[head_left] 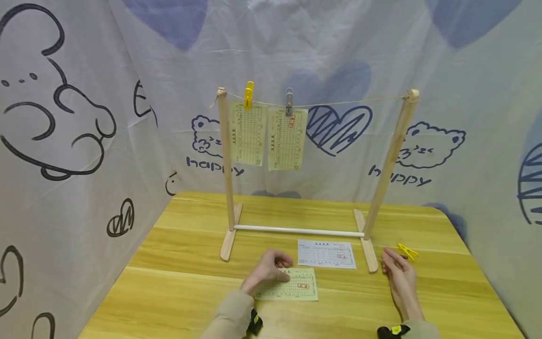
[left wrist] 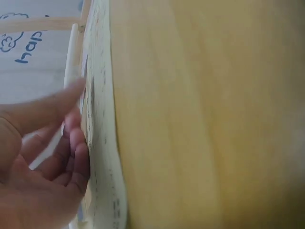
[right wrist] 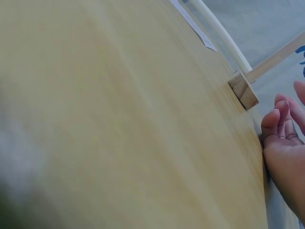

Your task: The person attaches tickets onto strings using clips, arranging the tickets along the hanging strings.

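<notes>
- pale green slip: on the table, nearer the person than the white slip
- left hand: over its left part; cannot tell whether it pinches
- right hand: loosely relaxed, beside the yellow clip
- wooden rack: behind

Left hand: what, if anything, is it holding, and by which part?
Nothing: the left hand has its thumb and fingers apart at the pale green slip.
</notes>
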A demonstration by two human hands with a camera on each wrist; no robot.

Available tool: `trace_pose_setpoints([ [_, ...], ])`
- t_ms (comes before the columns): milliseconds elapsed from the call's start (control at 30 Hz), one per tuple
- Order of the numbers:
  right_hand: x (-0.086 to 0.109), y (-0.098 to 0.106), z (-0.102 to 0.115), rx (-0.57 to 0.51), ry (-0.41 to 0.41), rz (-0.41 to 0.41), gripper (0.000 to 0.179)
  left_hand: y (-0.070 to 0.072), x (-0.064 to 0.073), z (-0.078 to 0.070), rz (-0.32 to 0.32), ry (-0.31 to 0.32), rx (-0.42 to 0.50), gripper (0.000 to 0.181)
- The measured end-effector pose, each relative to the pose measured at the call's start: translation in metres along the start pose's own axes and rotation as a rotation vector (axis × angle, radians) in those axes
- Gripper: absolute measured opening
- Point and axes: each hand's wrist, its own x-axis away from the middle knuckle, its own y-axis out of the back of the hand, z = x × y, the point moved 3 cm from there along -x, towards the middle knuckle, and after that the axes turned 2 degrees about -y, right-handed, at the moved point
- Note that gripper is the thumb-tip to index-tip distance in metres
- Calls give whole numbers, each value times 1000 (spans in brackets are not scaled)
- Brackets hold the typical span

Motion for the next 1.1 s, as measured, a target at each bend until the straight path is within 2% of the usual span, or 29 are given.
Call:
trace_pose_setpoints([
  [133,0,1,0,6,5,19,18,8,4,4,5,-16,-54,38],
  [333,1,2,-1,46,17,44,24,20,10,7,20,19,-76,40],
  [533,0,1,-1,74,-8,35,30,13,4,4,7,61,-112,43],
  [700,-1,1,-3,80,-37,26,34,7,1,1,-13,40,-166,44],
  [867,-1,1,-3,80,-24,43,34,10,2,3,-6,33,-168,42],
  [1100,0,2,-2,68,2,71,27,17,6,4,-6,64,-183,37],
])
